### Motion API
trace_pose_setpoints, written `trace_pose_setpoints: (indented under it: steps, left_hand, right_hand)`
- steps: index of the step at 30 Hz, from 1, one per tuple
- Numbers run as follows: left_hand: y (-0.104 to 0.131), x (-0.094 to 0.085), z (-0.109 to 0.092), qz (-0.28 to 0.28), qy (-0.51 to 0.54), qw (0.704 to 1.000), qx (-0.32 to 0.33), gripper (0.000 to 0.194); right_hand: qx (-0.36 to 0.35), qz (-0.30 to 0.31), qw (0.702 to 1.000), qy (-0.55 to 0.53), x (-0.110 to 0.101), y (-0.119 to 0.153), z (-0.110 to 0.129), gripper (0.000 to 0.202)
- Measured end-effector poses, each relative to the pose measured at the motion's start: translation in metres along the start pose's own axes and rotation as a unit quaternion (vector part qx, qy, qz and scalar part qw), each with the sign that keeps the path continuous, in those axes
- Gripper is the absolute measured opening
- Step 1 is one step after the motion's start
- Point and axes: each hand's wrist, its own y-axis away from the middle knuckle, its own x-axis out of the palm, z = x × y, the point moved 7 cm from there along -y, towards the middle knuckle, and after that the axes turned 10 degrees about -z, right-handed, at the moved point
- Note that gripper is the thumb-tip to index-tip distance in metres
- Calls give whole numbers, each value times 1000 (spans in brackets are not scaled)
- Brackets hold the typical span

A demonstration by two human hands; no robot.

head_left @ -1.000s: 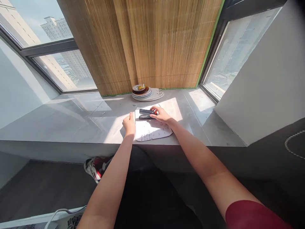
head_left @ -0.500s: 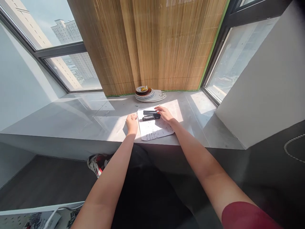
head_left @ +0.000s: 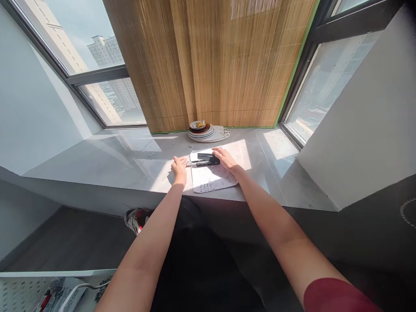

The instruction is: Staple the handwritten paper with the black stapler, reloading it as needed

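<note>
A black stapler (head_left: 208,163) lies opened up on a sheet of paper (head_left: 211,182) with handwriting, its hinged end to the right. My right hand (head_left: 225,158) is on that end, fingers bent around it. To the left of the stapler is my left hand (head_left: 180,169), its fingers drawn together and pointing right. A small silvery piece (head_left: 189,163) shows between those fingertips and the stapler. Whether it is part of the stapler or a loose item, I cannot tell.
Behind the paper, a stack of plates (head_left: 201,131) stands on the windowsill (head_left: 107,167), beside an oval plate (head_left: 221,133). A bamboo blind (head_left: 214,65) hangs behind them. Below the sill at left is a shelf (head_left: 65,238) with a shoe (head_left: 132,219) near it.
The silvery piece now shows between my left fingertips and the stapler. My left hand has turned slightly, and my right hand rests further over the stapler. The camera view has shifted a little.
</note>
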Motion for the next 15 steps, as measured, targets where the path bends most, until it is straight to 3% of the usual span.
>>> trace_pose_setpoints:
  steps: [4,8,11,15]
  left_hand:
    - [-2,-1,4,-15,4,1000,-9,56]
    - [-4,-2,8,-56,-5,998,-24,51]
    - [-3,0,7,-71,-15,997,-16,53]
    - [-3,-1,5,-71,-27,997,-6,50]
  right_hand:
    - [-81,25,994,66,12,2,15,28]
    - [-169,-37,981,89,14,6,34,16]
    - [-262,-78,958,89,15,14,55,10]
    - [-361,-84,920,125,24,26,78,17]
